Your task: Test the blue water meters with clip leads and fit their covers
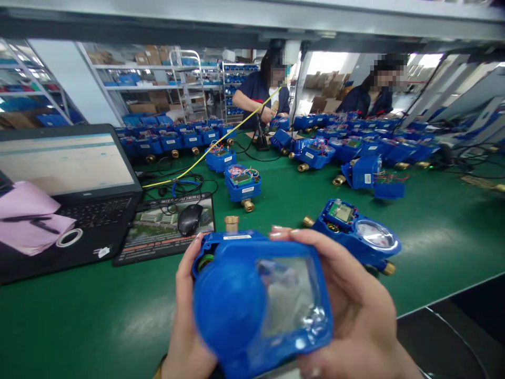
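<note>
A blue meter cover (232, 300) with a clear window and a round lid fills the near centre, a little blurred. My right hand (355, 295) grips it by its right side. Behind it, largely hidden, is a blue water meter (236, 237) with a brass pipe end pointing away from me. My left hand (185, 310) is closed round the left side of this meter, close to the cover. How far the two parts touch cannot be made out. To the right lies another water meter (355, 231), coverless, with its circuit board, small display and round dial showing.
At left are a laptop (67, 173) with pink paper on it, a mouse (190, 218) on a mouse pad (158, 237), and cables. Open meters (243, 184) stand in rows further back. Two people (252, 100) sit across the green table (98, 321), under an overhead shelf.
</note>
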`<state>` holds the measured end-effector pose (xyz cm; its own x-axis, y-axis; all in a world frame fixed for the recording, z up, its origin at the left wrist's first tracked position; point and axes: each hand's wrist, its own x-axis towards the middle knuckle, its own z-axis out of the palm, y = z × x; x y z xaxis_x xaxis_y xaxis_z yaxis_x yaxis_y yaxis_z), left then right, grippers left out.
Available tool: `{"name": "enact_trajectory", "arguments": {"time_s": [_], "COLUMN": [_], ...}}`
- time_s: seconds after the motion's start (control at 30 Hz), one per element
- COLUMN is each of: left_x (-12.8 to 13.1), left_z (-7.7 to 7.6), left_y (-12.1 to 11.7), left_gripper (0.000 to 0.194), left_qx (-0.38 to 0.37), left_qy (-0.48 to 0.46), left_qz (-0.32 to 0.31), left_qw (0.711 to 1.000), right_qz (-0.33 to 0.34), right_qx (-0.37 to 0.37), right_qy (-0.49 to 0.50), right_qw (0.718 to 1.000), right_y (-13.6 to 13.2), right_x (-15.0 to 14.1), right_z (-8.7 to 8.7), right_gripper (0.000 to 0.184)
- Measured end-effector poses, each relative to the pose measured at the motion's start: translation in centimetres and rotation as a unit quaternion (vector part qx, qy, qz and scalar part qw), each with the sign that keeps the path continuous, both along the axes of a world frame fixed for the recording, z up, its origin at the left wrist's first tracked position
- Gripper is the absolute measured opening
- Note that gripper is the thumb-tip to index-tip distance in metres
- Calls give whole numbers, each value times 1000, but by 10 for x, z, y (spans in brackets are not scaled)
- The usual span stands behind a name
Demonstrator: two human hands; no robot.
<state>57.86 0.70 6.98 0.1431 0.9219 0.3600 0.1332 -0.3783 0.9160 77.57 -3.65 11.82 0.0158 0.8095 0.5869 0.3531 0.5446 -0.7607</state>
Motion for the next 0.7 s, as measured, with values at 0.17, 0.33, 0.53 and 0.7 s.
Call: {"name": "enact_trajectory", "arguments": {"time_s": [0.17, 0.33, 0.53, 0.7], "left_x": [-3, 3, 6, 9], "left_z": [-3, 1, -1, -1], "left_y": [-4, -7, -9, -11], "left_gripper": [72, 70, 72, 72], "left_qx": [26, 45, 69, 85], "left_qy": [-27, -24, -20, -7], "left_qz": [-18, -28, -13, -2], "left_qw": [999, 998, 997, 996], "right_qz": [-211, -326, -247, -212], "right_qx": [-88, -170, 90, 92], "right_qy": [44, -157, -201, -151], "right_qw": [973, 917, 944, 961], "right_y": [3, -2, -26, -26], "right_x": [30, 45, 9, -21], "right_z": [-57, -104, -59, -39], "right_gripper": [68, 79, 46, 17]}}
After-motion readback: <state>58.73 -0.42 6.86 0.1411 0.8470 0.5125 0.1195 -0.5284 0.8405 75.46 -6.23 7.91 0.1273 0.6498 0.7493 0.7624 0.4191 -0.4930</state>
